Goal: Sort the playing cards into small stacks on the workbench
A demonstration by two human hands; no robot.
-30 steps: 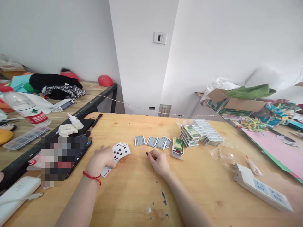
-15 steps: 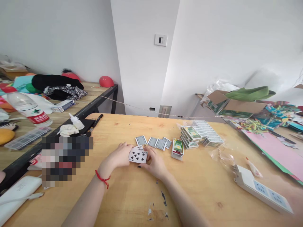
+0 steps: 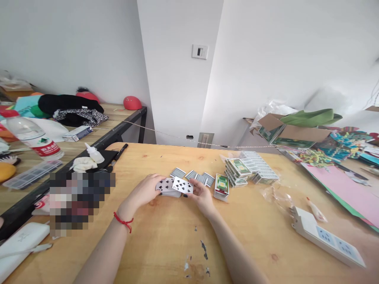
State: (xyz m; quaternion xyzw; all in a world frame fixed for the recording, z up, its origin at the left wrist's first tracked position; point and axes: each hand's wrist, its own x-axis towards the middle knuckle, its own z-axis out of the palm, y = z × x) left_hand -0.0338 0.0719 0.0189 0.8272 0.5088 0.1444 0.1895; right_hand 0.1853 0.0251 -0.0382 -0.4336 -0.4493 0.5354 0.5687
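My left hand (image 3: 149, 187) is closed on the left side of a deck of playing cards (image 3: 164, 185), whose top face shows black spades. In my right hand (image 3: 201, 195) a single playing card (image 3: 182, 185), face up with black spades, is pinched by its right edge. That card overlaps the right part of the deck. Just behind the hands lie several face-down cards (image 3: 177, 172) with grey patterned backs. To the right of my right hand stands a green and white card box (image 3: 222, 184).
Stacked card boxes (image 3: 238, 168) and wrapped packs (image 3: 260, 167) are at the back right. A white power strip (image 3: 327, 236) and a glue tube (image 3: 316, 210) lie on the right. On the left are a squeeze bottle (image 3: 95, 154) and a white power bank (image 3: 23, 246).
My right hand has moved right with one card, drawing it partly off the deck. My left hand has shifted slightly left and up with the deck, exposing the face beneath.
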